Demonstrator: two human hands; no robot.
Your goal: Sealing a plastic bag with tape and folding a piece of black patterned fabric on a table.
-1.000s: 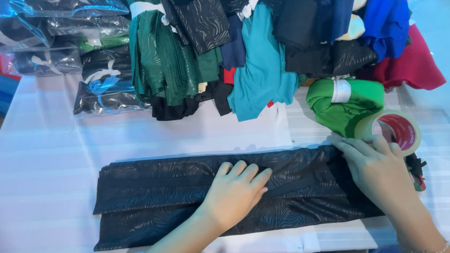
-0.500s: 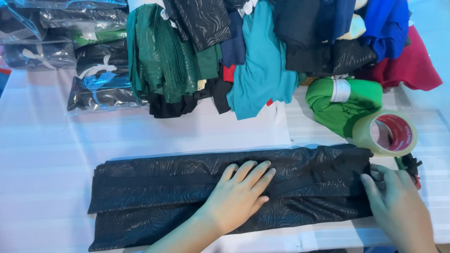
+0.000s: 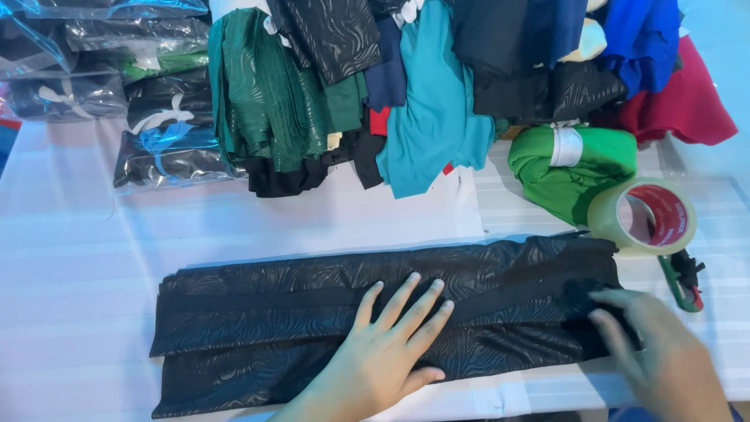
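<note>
A long folded strip of black patterned fabric [image 3: 258,312] lies across the white table [image 3: 70,258] in front of me. My left hand [image 3: 387,352] rests flat on its middle with the fingers spread. My right hand [image 3: 660,355] lies on the strip's right end, fingers slightly curled over the edge. It grips nothing that I can see.
A roll of clear tape [image 3: 644,219] and a small green-handled cutter [image 3: 681,285] sit just right of the strip. A rolled green cloth with a white band [image 3: 570,168] lies behind them. Piled green, teal, black, blue and red fabrics [image 3: 430,101] and bagged bundles [image 3: 164,148] fill the back.
My right hand slid from the strip's upper right corner by the tape down to its lower right end. My left hand spread its fingers and shifted slightly toward me.
</note>
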